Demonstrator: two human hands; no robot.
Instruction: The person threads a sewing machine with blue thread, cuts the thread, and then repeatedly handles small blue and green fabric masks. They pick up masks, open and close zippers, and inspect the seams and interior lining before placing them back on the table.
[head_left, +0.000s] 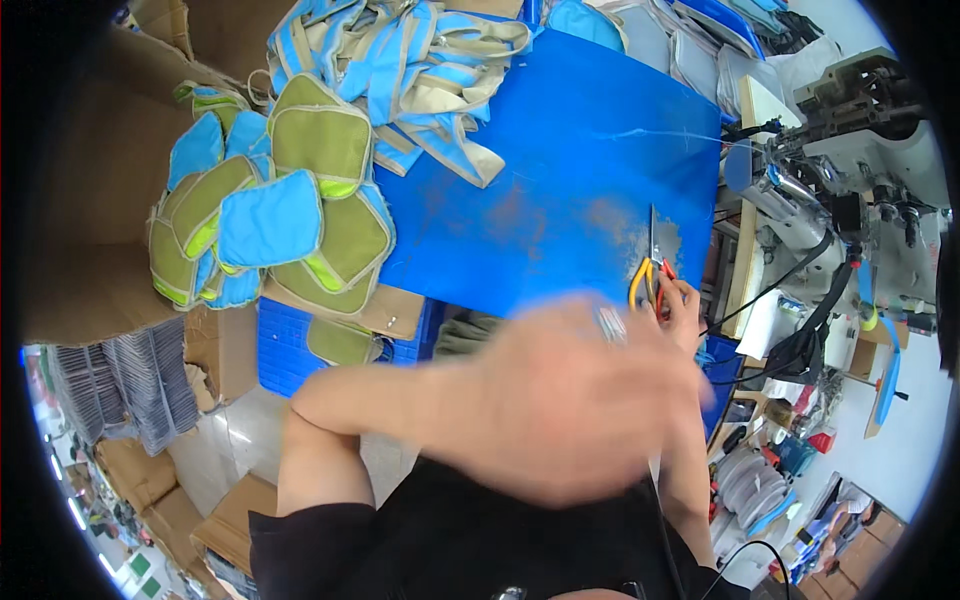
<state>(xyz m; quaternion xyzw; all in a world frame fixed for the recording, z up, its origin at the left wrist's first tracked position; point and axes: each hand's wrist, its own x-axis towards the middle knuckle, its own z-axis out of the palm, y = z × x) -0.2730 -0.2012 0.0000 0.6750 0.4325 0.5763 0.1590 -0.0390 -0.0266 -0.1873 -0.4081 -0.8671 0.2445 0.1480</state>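
Note:
My left hand [570, 400] is raised close in front of my body and smeared by motion, so its fingers do not show clearly. Farther right, my right hand [682, 312] is at the edge of the blue tabletop [580, 110], its fingers curled at the red handle of a pair of scissors [655, 255]. A yellow handle loop lies just left of those fingers, and the blades point away from me. Part of the right hand and forearm is hidden behind the left hand.
Green and blue padded fabric pieces [320, 140] are piled at the left, beside a large cardboard box [90, 210]. Blue and beige straps [400, 70] lie tangled at the back. A sewing machine [820, 190] stands at the right. A blue crate [285, 350] sits below the table edge.

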